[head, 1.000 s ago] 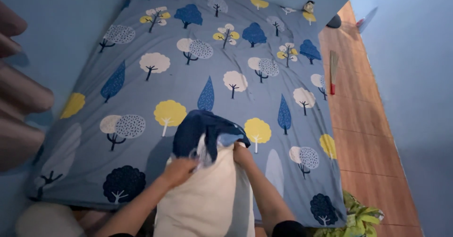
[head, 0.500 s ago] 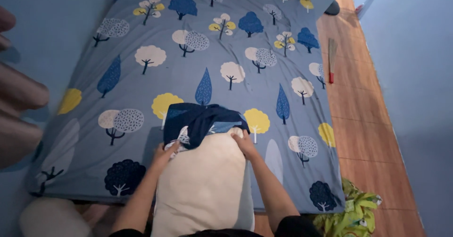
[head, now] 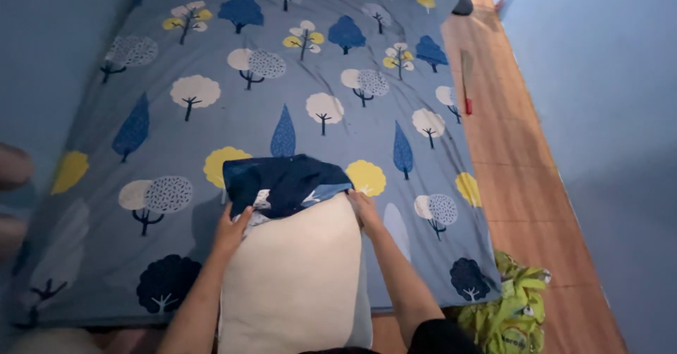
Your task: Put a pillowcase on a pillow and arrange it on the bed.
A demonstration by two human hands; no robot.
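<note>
Since a second ago the dark blue pillowcase (head: 285, 183) has gone from a bunched-up lump to lying flatter and wider over the top end of the pillow (head: 296, 276), and both hands have slid out to its two corners; the view has also tipped so the bed sits a bit more to the left.

Pillow's a plain cream one, standing on its end at the near edge of the bed (head: 233, 114), top end leaning onto the sheet; the pillowcase only covers that top bit, the rest is bare. Left hand (head: 231, 230) is on the left corner, fingers closed on the case's edge; right hand (head: 365, 209) is on the right corner, fingers curled over the edge and pinching it against the pillow.

Sheet on the bed is grey-blue with a tree print in white, yellow and blue, pretty smooth with a few creases. Right of the bed is a wooden floor (head: 515, 178); a little broom (head: 466, 82) with a red end lies on it well away from the hands; a crumpled green cloth (head: 511, 308) sits on the floor just beside the bed's near right corner. Blue walls on both sides; some blurry shapes at the far left edge, can't tell what they are.
</note>
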